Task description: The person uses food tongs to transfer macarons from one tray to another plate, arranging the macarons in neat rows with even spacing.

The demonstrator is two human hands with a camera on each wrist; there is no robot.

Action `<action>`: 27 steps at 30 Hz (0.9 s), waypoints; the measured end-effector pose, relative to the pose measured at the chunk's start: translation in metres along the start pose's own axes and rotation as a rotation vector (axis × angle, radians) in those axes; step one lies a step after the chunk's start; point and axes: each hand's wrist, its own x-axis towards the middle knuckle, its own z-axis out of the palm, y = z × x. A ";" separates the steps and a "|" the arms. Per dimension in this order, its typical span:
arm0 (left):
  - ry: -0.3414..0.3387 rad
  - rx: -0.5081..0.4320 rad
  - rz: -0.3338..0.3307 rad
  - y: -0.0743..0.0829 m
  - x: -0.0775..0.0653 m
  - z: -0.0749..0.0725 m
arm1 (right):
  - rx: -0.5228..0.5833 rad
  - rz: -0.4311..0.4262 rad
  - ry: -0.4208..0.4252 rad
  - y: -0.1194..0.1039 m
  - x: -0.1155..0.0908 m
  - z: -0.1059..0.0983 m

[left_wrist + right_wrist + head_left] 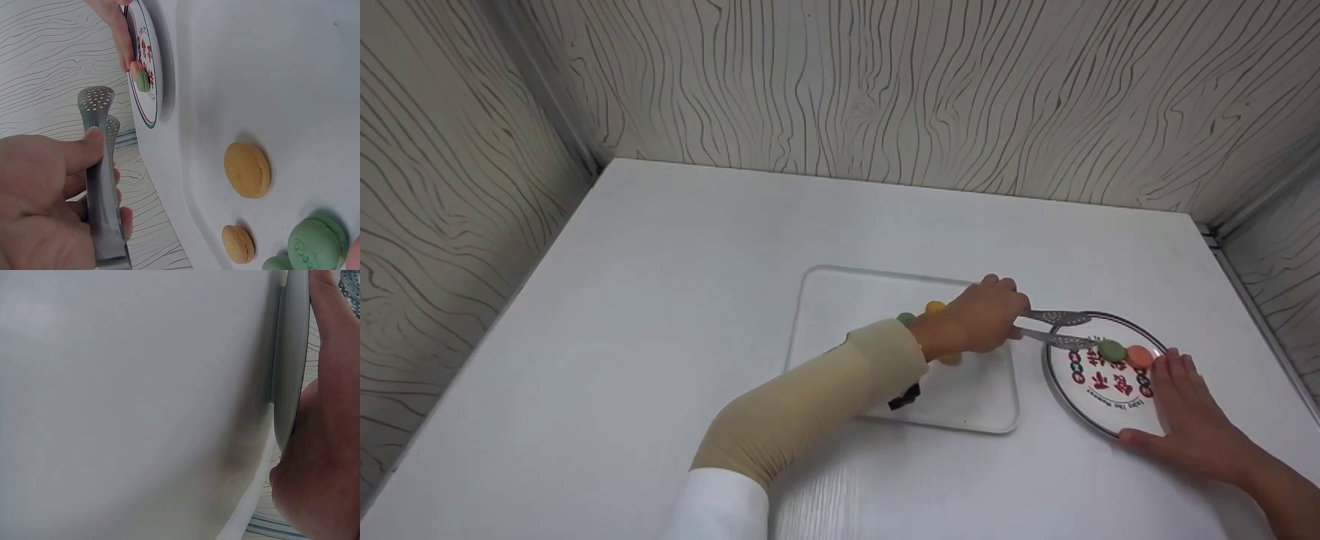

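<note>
My left hand (988, 315) grips metal tongs (104, 208), their perforated tips apart and reaching over the left part of a round white plate (1091, 411). On the plate, a green macaron (1112, 350) lies beside an orange-pink macaron (1139, 357); the tong tips are close to the green one, with nothing between them in the left wrist view. The fingers of my right hand (1200, 427) lie straight over the plate's right rim, thumb spread along the near edge. Under my left forearm, yellow macarons (247, 170) and green macarons (318, 242) sit on a clear-edged tray (960, 420), partly hidden.
The white table (607, 330) spreads out to the left. Wood-grain patterned panels (855, 82) rise behind it and at both sides. A tan sleeve (810, 397) covers my left forearm and hides part of the tray, with a small black item (905, 397) below its cuff.
</note>
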 end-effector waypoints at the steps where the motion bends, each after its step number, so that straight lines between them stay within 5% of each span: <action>1: 0.001 0.003 0.002 -0.001 -0.001 0.000 | 0.001 0.001 -0.004 0.000 0.000 0.000; 27: 0.021 -0.121 -0.002 -0.026 -0.019 -0.013 | -0.001 -0.018 0.022 0.000 0.000 0.001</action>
